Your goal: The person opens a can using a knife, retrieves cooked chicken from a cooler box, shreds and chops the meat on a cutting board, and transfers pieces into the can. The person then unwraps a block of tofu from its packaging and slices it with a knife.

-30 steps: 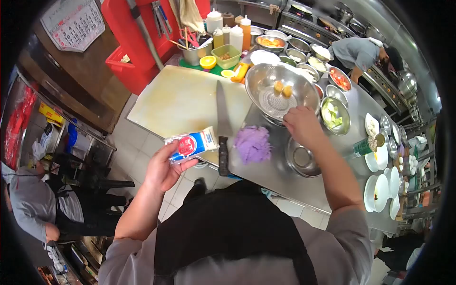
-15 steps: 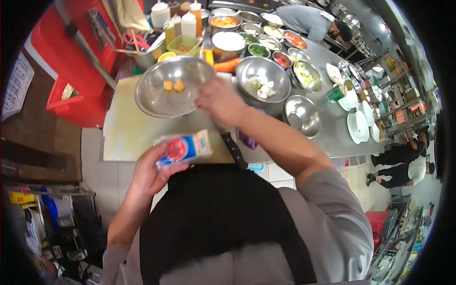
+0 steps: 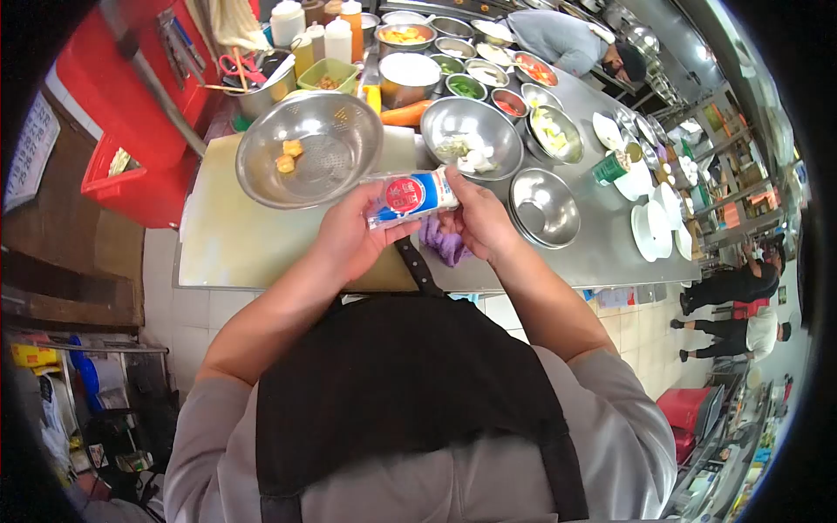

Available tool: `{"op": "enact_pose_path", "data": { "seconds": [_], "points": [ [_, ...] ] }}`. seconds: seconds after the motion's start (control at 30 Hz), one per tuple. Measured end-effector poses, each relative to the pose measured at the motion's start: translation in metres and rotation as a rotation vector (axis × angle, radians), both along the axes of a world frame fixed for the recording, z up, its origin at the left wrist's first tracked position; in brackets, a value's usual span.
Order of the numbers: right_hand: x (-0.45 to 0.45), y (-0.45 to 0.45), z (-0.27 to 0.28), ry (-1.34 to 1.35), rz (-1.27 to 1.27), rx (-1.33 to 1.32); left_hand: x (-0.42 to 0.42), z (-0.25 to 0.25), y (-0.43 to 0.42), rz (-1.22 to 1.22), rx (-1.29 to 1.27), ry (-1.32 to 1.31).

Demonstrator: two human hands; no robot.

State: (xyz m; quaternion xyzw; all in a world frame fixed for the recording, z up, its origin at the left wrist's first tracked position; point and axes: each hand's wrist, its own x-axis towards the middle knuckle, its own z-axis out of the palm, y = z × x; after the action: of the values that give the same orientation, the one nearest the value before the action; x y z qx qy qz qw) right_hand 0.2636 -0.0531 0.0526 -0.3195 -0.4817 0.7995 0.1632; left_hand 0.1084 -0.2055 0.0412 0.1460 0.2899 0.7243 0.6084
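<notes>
A blue, white and red plastic food packet point(image 3: 417, 197) is held in front of my body, above the board's right edge. My left hand point(image 3: 356, 228) grips its left end. Fingers of my right hand point(image 3: 478, 213) are closed on its right end. Up and left of the packet, a perforated steel colander point(image 3: 336, 144) rests on the cutting board point(image 3: 227, 235) with a few golden-brown chunks point(image 3: 288, 157) inside. Behind the right hand stands a steel bowl point(image 3: 497, 131) with pale white pieces point(image 3: 475, 159) in it. Below the packet lie a knife point(image 3: 418, 268), its blade partly hidden, and a purple cloth point(image 3: 445, 241).
Stacked steel bowls point(image 3: 547, 209) sit on the right, with white dishes point(image 3: 649, 231) farther off. Along the back are ingredient bowls, a carrot point(image 3: 405, 114) and squeeze bottles point(image 3: 338, 40). A co-worker point(image 3: 558, 39) leans over the far side. A red bin point(image 3: 139, 187) stands left.
The packet has moved up and right with my left hand. My right hand has come away from the colander's rim and taken hold of the packet's right end.
</notes>
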Motion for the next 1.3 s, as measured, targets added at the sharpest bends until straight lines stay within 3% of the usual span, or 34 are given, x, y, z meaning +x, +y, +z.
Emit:
{"op": "enact_pose_path", "data": {
  "seconds": [0.23,0.33,0.43,0.53,0.63,0.67,0.77,0.83,0.93,1.03,1.3],
  "points": [
    [0.014,0.033,-0.009,-0.099,-0.131,0.468,0.018,0.009,0.034,-0.064,-0.043,-0.088],
    [0.022,0.027,0.022,0.009,-0.127,0.042,0.025,0.014,0.039,-0.026,-0.073,-0.143],
    [0.024,0.035,0.020,-0.093,-0.038,0.340,0.031,0.013,0.044,-0.043,-0.079,-0.174],
    [0.022,0.027,0.039,0.199,-0.228,-0.108,0.031,0.014,0.050,-0.061,0.022,-0.256],
    [0.027,0.038,0.018,0.099,-0.055,-0.014,0.034,0.014,0.059,0.005,-0.022,-0.218],
    [0.024,0.036,0.013,0.120,-0.153,0.090,0.037,0.013,0.061,-0.010,-0.003,-0.236],
    [0.021,0.031,0.007,0.199,-0.262,0.049,0.035,0.006,0.058,-0.074,0.015,-0.269],
    [0.022,0.028,0.007,0.187,-0.253,-0.114,0.031,0.001,0.056,-0.051,0.011,-0.254],
    [0.018,0.027,0.004,0.068,-0.234,0.047,0.032,0.000,0.059,-0.046,-0.029,-0.273],
    [0.015,0.027,0.004,0.077,-0.338,0.038,0.034,0.001,0.063,-0.020,-0.018,-0.290],
    [0.016,0.032,0.023,0.038,-0.256,0.168,0.030,0.009,0.064,-0.040,0.036,-0.282]
  ]
}}
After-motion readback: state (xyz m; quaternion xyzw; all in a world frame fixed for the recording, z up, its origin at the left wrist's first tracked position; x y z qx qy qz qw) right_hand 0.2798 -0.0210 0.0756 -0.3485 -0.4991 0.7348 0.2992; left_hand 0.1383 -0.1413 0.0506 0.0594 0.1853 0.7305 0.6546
